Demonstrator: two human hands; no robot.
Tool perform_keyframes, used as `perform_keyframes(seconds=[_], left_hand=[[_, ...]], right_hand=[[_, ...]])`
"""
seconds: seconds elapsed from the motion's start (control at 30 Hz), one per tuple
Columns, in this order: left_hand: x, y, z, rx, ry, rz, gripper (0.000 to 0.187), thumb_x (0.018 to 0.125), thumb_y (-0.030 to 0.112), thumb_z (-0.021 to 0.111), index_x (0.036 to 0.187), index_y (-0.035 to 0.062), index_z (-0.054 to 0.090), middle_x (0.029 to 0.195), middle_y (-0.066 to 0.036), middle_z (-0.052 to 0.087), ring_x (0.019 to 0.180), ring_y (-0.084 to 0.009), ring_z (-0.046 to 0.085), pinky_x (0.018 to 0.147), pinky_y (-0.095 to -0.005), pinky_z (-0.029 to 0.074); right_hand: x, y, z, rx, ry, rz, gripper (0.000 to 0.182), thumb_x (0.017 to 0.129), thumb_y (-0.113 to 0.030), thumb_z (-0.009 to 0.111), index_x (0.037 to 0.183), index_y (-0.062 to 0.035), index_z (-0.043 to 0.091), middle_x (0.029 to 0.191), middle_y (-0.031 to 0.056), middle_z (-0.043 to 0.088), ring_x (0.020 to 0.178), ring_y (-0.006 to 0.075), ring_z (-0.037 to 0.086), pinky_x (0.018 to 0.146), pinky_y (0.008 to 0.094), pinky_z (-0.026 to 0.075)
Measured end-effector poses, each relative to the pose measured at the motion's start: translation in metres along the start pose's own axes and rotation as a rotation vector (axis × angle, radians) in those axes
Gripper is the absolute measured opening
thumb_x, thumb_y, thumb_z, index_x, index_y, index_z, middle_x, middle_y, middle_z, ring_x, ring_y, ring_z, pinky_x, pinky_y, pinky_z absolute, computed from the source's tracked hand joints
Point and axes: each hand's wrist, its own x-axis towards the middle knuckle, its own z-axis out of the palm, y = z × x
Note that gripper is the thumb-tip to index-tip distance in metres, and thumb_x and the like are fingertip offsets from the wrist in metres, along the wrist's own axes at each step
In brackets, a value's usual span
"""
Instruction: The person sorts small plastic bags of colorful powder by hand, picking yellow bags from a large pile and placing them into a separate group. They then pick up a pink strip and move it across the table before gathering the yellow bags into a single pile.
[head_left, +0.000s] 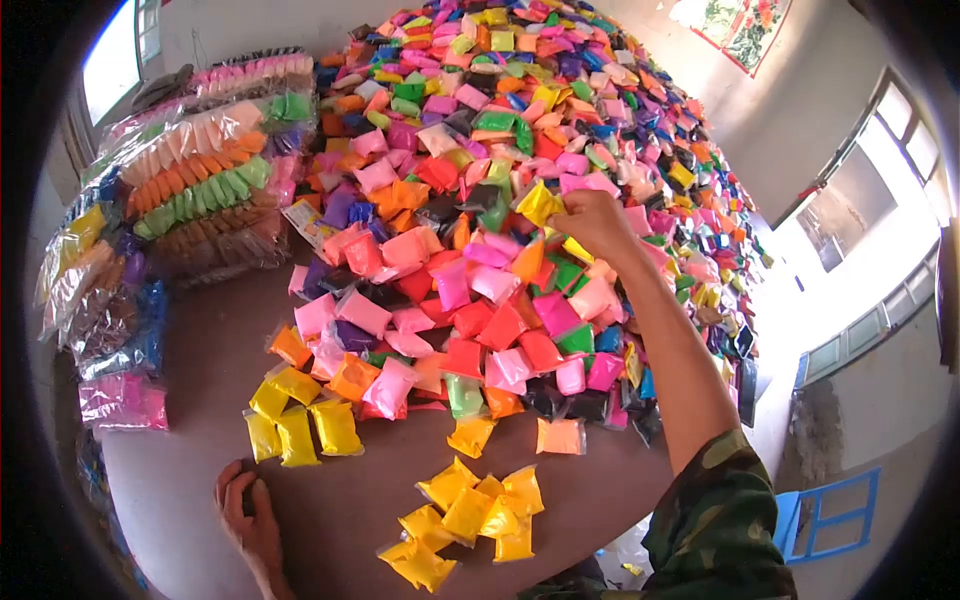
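My right hand (590, 222) reaches over the big pile of coloured packets, its fingers closed on a yellow packet (540, 204). Down at the lower left, my left hand (248, 510) rests on the brown table (330, 520) with its fingers curled, and no object shows in it. Just above that hand lies a group of yellow packets (296, 435). A second group, of deeper yellow packets (465, 514), sits near the table's front edge, to the right of my left hand.
The heap of small packets (480, 330) rises toward the back wall. Large clear bags of sorted packets (200, 180) are stacked at the left, with a pink bag (125, 401) at the table's left edge. A blue frame (835, 515) stands at the right.
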Motion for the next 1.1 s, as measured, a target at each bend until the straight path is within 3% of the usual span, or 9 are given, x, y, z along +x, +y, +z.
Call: perform_keyframes(seconds=[0.1, 0.23, 0.37, 0.4, 0.53, 0.63, 0.8, 1.03, 1.1], left_hand=[[0.0, 0.0, 0.0, 0.001, 0.008, -0.013, 0.015, 0.093, 0.006, 0.069, 0.107, 0.0005, 0.069, 0.131, -0.015, 0.065, 0.123, -0.0332, 0.059, 0.108, -0.043, 0.046], [-0.001, 0.005, -0.001, 0.02, 0.026, 0.023, 0.014, 0.093, 0.006, 0.069, 0.106, 0.0006, 0.07, 0.129, -0.014, 0.066, 0.123, -0.0333, 0.059, 0.107, -0.0433, 0.046], [-0.001, 0.005, 0.0, 0.002, 0.046, 0.035, 0.014, 0.093, 0.008, 0.07, 0.106, 0.001, 0.071, 0.13, -0.013, 0.067, 0.124, -0.0331, 0.059, 0.108, -0.0435, 0.047], [-0.002, 0.005, 0.0, -0.005, 0.047, 0.032, 0.014, 0.094, 0.008, 0.07, 0.106, 0.0011, 0.071, 0.13, -0.013, 0.067, 0.124, -0.033, 0.059, 0.108, -0.0437, 0.046], [0.002, 0.002, 0.0, 0.028, 0.033, 0.072, 0.016, 0.095, 0.012, 0.071, 0.107, 0.0018, 0.072, 0.128, -0.014, 0.069, 0.122, -0.0332, 0.061, 0.106, -0.0433, 0.047], [-0.002, 0.012, -0.004, 0.023, 0.025, 0.051, 0.016, 0.096, 0.013, 0.071, 0.107, 0.0024, 0.072, 0.126, -0.013, 0.07, 0.121, -0.0333, 0.061, 0.105, -0.0429, 0.048], [0.002, 0.006, -0.001, 0.009, 0.064, 0.084, 0.015, 0.096, 0.013, 0.071, 0.106, 0.0026, 0.073, 0.125, -0.013, 0.07, 0.12, -0.0339, 0.062, 0.104, -0.043, 0.049], [0.0, 0.001, 0.002, 0.031, 0.099, 0.133, 0.015, 0.096, 0.014, 0.071, 0.105, 0.0023, 0.073, 0.124, -0.015, 0.071, 0.118, -0.0346, 0.063, 0.103, -0.0435, 0.05], [0.001, -0.001, 0.003, 0.032, 0.101, 0.135, 0.015, 0.096, 0.014, 0.071, 0.105, 0.0022, 0.073, 0.124, -0.015, 0.071, 0.118, -0.0347, 0.063, 0.103, -0.0437, 0.05]], right_hand=[[-0.023, -0.007, -0.022, 0.107, 0.167, -0.018, 0.039, 0.076, -0.037, 0.082, 0.079, -0.0005, 0.071, 0.07, 0.0115, 0.066, 0.066, 0.0233, 0.065, 0.062, 0.0407, 0.049], [-0.057, -0.022, -0.045, 0.168, 0.13, 0.101, 0.04, 0.077, -0.037, 0.083, 0.07, -0.0005, 0.068, 0.066, 0.0055, 0.061, 0.063, 0.0122, 0.059, 0.057, 0.0356, 0.044], [-0.104, -0.044, -0.044, 0.352, -0.029, 0.122, 0.036, 0.078, -0.033, 0.084, 0.091, 0.0007, 0.077, 0.08, 0.005, 0.07, 0.073, 0.0108, 0.064, 0.068, 0.0313, 0.051], [-0.11, -0.038, -0.037, 0.383, -0.118, 0.188, 0.044, 0.078, -0.031, 0.084, 0.107, 0.0013, 0.077, 0.093, 0.0082, 0.074, 0.085, 0.0132, 0.068, 0.078, 0.0314, 0.053], [-0.151, -0.057, -0.021, 0.312, -0.302, 0.065, 0.06, 0.082, -0.031, 0.084, 0.125, 0.0068, 0.069, 0.114, 0.0165, 0.073, 0.103, 0.0202, 0.069, 0.091, 0.0329, 0.054], [-0.176, -0.067, -0.009, 0.126, -0.326, -0.127, 0.06, 0.08, -0.029, 0.082, 0.127, 0.0058, 0.069, 0.113, 0.0167, 0.074, 0.104, 0.0221, 0.071, 0.091, 0.0338, 0.055], [-0.21, -0.106, -0.025, -0.074, -0.433, -0.171, 0.046, 0.078, -0.028, 0.073, 0.12, -0.0116, 0.075, 0.098, 0.0171, 0.076, 0.092, 0.0337, 0.074, 0.082, 0.0423, 0.057], [-0.239, -0.115, -0.031, -0.055, -0.527, -0.161, 0.048, 0.078, -0.028, 0.074, 0.12, -0.0065, 0.075, 0.088, 0.011, 0.073, 0.081, 0.0243, 0.071, 0.076, 0.0368, 0.055], [-0.245, -0.117, -0.034, -0.062, -0.591, -0.131, 0.05, 0.078, -0.035, 0.072, 0.12, -0.0077, 0.075, 0.101, 0.0163, 0.077, 0.095, 0.0321, 0.074, 0.086, 0.0418, 0.058]])
